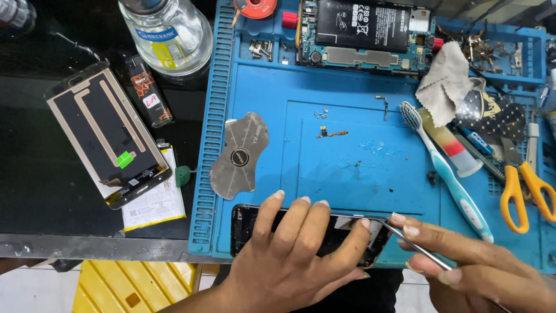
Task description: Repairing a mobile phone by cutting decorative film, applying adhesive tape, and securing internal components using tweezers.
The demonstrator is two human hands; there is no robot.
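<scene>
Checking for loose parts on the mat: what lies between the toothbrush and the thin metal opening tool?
In the head view, between the toothbrush and the metal opening tool lie a small orange flex part and tiny screws on the blue mat.
</scene>
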